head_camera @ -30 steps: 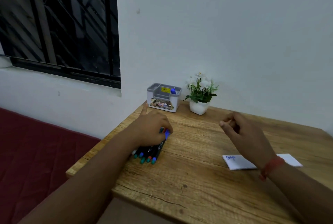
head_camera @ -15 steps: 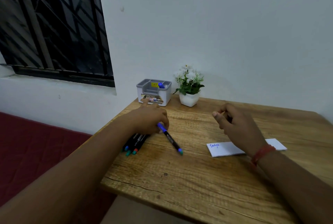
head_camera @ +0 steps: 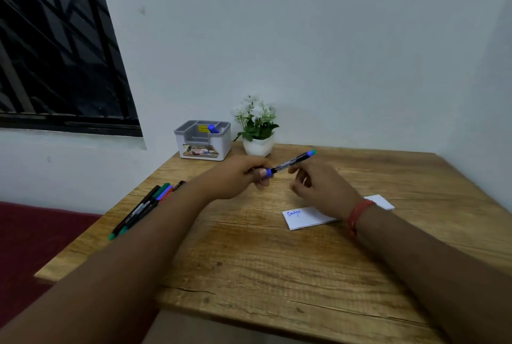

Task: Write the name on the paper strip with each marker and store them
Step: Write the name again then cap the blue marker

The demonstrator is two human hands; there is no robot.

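Observation:
My left hand grips a black marker by its blue cap end, holding it in the air above the table, its teal end pointing up and right. My right hand hovers just right of it with fingers curled and apart, its thumb close to the marker barrel. The white paper strip lies under my right wrist, with a blue name written at its left end. Several more markers lie in a bundle near the table's left edge. A grey organiser box at the back holds one blue marker.
A white pot of white flowers stands beside the organiser against the wall. The wooden table ends at the left above a red surface. A dark barred window fills the upper left.
My left hand lifted one marker off the table from beside the bundle and carried it right and up, toward my right hand. The right hand stayed over the paper strip.

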